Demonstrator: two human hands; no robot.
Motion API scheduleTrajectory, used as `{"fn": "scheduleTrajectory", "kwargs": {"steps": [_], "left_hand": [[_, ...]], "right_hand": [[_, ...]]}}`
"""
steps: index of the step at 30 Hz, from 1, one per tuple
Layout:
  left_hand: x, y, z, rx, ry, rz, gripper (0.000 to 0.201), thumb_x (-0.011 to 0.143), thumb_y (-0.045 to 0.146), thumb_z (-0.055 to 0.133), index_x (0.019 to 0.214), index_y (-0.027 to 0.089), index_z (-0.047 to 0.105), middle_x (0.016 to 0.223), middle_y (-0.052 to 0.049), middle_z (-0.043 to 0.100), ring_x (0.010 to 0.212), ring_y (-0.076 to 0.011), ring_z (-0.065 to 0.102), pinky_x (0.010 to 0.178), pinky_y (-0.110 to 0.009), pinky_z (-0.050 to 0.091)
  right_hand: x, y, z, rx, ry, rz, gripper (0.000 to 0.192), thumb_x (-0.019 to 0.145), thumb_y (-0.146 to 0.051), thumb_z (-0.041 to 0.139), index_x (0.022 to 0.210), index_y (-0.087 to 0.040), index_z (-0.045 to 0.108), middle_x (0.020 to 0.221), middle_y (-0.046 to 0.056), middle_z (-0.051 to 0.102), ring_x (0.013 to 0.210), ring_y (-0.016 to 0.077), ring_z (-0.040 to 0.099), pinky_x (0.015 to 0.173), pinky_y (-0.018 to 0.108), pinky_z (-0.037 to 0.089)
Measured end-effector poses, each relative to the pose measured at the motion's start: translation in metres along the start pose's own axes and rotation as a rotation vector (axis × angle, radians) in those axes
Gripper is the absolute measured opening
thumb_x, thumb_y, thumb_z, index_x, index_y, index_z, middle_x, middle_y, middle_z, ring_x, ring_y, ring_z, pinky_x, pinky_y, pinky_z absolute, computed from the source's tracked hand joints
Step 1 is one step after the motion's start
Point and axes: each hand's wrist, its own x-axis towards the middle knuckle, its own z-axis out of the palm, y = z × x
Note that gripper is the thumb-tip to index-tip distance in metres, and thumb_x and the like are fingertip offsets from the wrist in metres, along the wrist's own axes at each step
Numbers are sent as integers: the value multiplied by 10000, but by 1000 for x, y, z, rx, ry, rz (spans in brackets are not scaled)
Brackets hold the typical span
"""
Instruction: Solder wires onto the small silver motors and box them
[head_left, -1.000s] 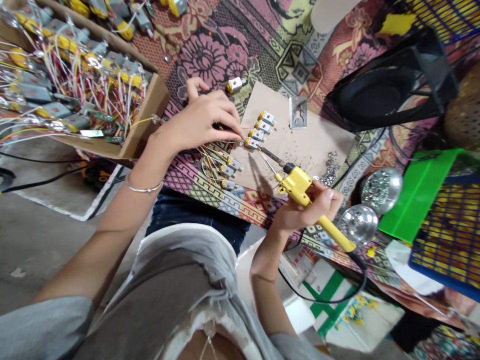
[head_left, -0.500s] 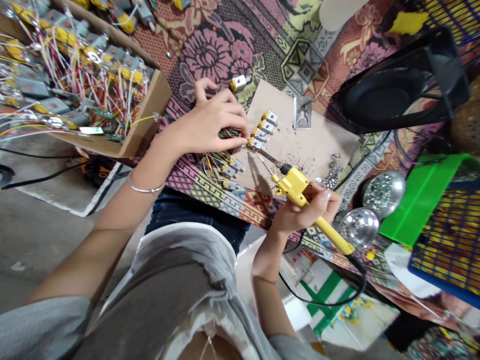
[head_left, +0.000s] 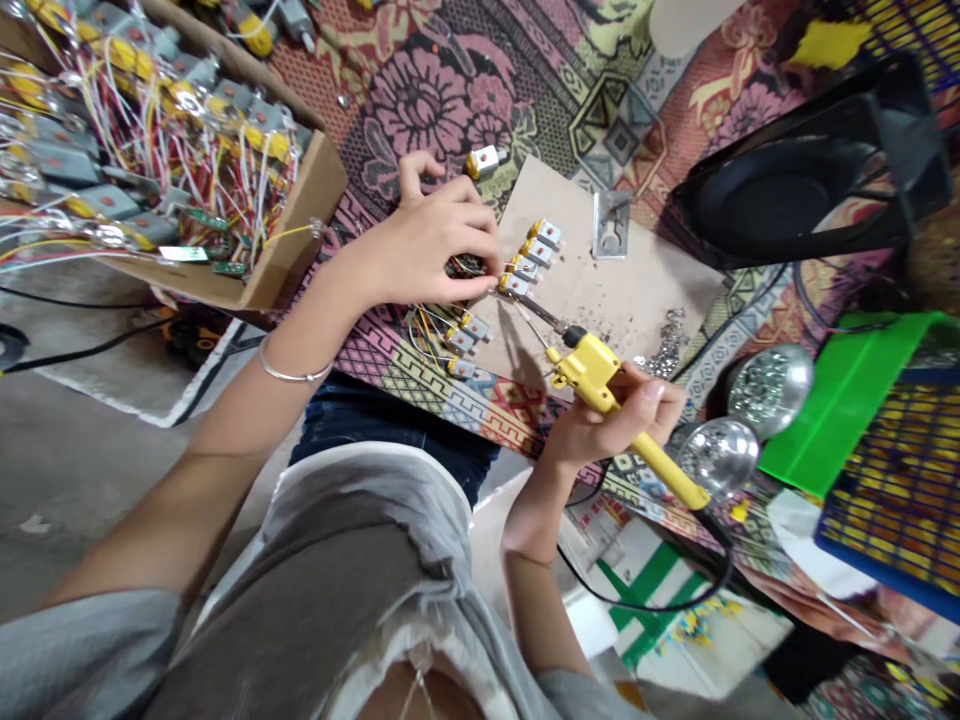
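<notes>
My right hand (head_left: 626, 415) is wrapped round a yellow soldering iron (head_left: 592, 370) with a black cord. Its dark tip reaches the yellow end of the nearest small motor (head_left: 514, 285), part of a row of several on a brown board (head_left: 600, 290). Beside that same end, my left hand (head_left: 450, 240) pinches with thumb and finger; what lies between them, probably a thin wire, is too small to make out. More motors with wires (head_left: 466, 335) lie below my left hand. A single motor (head_left: 484, 161) rests on the cloth just beyond it.
A cardboard box (head_left: 296, 235) full of wired motors stands at the left. On the right are a black fan (head_left: 802, 180), two metal bowls (head_left: 772, 390) of small shiny parts, a green bin (head_left: 832, 400) and a blue basket (head_left: 892, 490). A metal plate (head_left: 611, 225) lies on the board.
The view has shifted slightly. Both hands hold nearly the same pose, and the iron's tip is still at the nearest motor.
</notes>
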Motion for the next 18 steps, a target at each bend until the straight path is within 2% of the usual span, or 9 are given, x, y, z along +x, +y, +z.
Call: {"fn": "scheduleTrajectory", "kwargs": {"steps": [8, 13, 18], "left_hand": [[0, -2, -1, -3, -6, -18, 172, 975, 381, 668, 907, 304, 805, 1110, -40, 791, 1238, -313, 602, 1016, -518, 427], [1, -1, -2, 4, -26, -23, 181, 983, 391, 667, 902, 302, 804, 1127, -39, 785, 1235, -313, 603, 1007, -518, 429], [1, -1, -2, 14, -30, -18, 190, 990, 395, 662, 894, 305, 800, 1119, -35, 782, 1246, -315, 597, 1014, -522, 423]], "right_hand": [[-1, 0, 0, 3, -10, 5, 324, 987, -533, 450, 821, -263, 517, 741, -17, 432, 638, 150, 496, 595, 330, 443], [-2, 0, 0, -43, -30, -10, 341, 1002, -542, 411, 835, -261, 507, 759, -9, 447, 663, 155, 515, 615, 345, 470], [-3, -1, -1, 5, -43, -23, 320, 1012, -517, 435, 848, -257, 526, 775, -11, 462, 686, 157, 527, 655, 357, 490]]}}
